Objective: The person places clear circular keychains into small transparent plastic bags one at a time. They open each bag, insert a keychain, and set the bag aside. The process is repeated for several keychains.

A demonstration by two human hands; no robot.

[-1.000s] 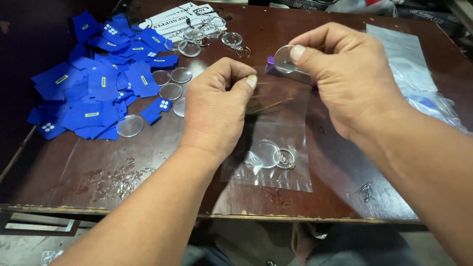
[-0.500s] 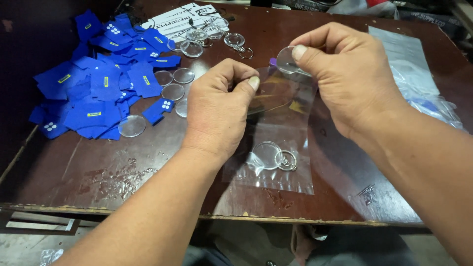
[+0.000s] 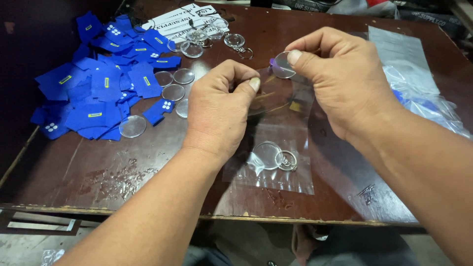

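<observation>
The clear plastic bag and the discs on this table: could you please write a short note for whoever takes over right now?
Left hand: pinches the mouth of the clear plastic bag, holding it open.
Right hand: grip on a clear round disc at the bag's mouth, not yet inside.
Done: one clear disc with a key ring lies in the bag's bottom.
Left: loose clear discs and a pile of blue inserts lie on the brown table, to the left.
</observation>
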